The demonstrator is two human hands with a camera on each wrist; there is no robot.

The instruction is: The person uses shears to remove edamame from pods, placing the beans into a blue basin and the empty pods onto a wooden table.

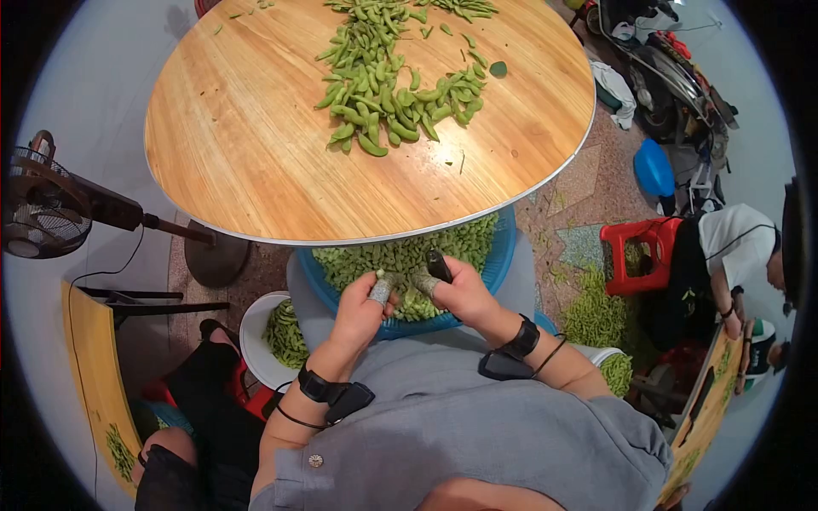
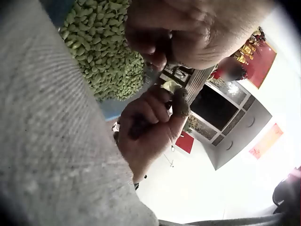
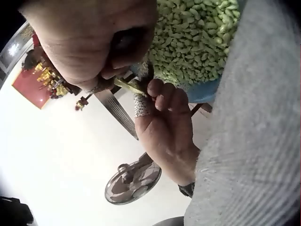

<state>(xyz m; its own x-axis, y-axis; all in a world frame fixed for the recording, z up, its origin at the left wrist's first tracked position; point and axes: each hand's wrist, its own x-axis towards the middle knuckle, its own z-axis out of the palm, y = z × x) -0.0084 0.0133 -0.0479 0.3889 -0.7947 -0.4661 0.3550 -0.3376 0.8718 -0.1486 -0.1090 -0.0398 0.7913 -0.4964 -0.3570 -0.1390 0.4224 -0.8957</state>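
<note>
My left hand (image 1: 358, 307), its thumb wrapped in pale tape, pinches a green bean pod (image 3: 128, 86) between thumb and fingers. My right hand (image 1: 469, 295) curls round a black handle (image 1: 439, 266); the handle's working end is hidden. The right thumb has a speckled wrap (image 1: 423, 282) and is close to the pod. Both hands are over a blue basin (image 1: 509, 247) on my lap, filled with green pods (image 2: 101, 52). The fingertips of the two hands nearly meet in both wrist views.
A round wooden table (image 1: 256, 162) stands in front, with a heap of pods (image 1: 375, 94). A white bucket (image 1: 253, 336) of pods is on the left, near a standing fan (image 1: 51, 204). To the right are a red stool (image 1: 626, 277), pods on the floor (image 1: 594, 315) and seated people.
</note>
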